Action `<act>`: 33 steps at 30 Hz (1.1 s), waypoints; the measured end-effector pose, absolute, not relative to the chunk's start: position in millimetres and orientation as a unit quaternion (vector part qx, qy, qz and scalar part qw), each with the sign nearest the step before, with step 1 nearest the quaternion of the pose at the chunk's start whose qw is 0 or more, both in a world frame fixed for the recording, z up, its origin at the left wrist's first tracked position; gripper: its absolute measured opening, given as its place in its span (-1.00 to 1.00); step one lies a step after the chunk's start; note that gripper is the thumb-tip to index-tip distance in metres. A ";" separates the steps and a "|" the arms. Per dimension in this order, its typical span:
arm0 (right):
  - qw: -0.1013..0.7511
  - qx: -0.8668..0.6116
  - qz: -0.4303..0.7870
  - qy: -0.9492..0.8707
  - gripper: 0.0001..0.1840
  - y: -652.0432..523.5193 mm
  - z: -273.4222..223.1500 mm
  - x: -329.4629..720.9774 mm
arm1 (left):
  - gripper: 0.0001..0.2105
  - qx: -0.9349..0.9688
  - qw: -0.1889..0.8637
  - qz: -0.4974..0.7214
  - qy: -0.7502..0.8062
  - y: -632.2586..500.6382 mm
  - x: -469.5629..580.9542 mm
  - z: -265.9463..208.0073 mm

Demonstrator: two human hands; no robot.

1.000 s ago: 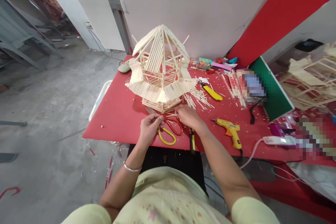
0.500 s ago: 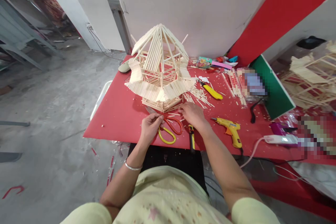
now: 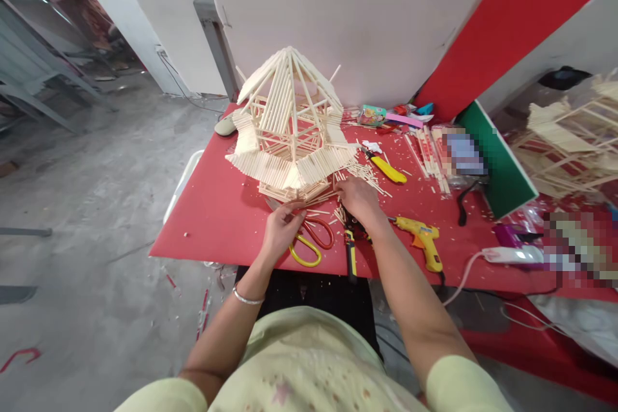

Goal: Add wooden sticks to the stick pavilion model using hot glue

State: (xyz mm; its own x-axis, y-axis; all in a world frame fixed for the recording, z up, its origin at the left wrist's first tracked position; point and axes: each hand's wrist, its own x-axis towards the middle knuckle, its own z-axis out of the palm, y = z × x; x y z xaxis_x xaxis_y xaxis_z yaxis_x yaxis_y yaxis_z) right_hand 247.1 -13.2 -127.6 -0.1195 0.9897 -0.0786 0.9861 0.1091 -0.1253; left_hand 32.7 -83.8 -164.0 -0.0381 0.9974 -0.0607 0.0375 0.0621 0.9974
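My left hand point(image 3: 284, 228) is closed in a pinch just in front of the wooden stick model point(image 3: 293, 141), a pavilion with a peaked roof and a flared lower roof. What its fingers hold is hidden. Scissors with one red and one yellow handle point(image 3: 306, 261) lie beside and partly beneath that hand. My right hand point(image 3: 360, 199) reaches to the near edge of a pile of short sticks point(image 3: 369, 175), its fingertips drawn together; anything between them is too small to make out. A yellow and black cutter knife point(image 3: 351, 254) rests below this hand.
Yellow-handled pliers point(image 3: 390, 168) lie behind the pile, and a yellow glue gun point(image 3: 421, 237) sits to the right. Bundled sticks point(image 3: 430, 158) lie near a green board point(image 3: 502, 174). A second stick model point(image 3: 570, 135) stands far right. A computer mouse point(image 3: 226, 125) is at back left.
My right hand has moved slightly forward, toward the stick pile. My left hand has shifted slightly right relative to the scissors. The whole view has shifted a little.
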 end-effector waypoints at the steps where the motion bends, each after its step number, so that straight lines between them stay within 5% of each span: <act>1: 0.017 -0.669 0.068 -0.740 -0.65 -14.2 -126.1 251.2 | -0.68 0.487 0.489 0.482 0.539 -84.6 31.2 -164.4; 27: -0.001 -0.695 0.086 -0.714 -0.70 47.8 -130.2 252.9 | -0.79 0.487 0.564 0.459 0.484 -101.3 74.9 -146.2; 33: -0.023 -0.694 0.102 -0.712 -0.57 67.1 -128.2 246.1 | -0.77 0.502 0.562 0.450 0.480 -104.2 64.9 -154.6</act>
State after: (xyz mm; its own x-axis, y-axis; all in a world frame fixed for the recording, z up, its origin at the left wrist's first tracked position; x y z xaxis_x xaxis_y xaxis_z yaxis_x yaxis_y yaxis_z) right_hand 246.1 67.1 -128.2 -0.0355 0.9840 -0.1746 0.9934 0.0156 -0.1137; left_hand 64.9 -104.2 -154.6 0.1349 0.9870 -0.0871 -0.0238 0.0911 0.9956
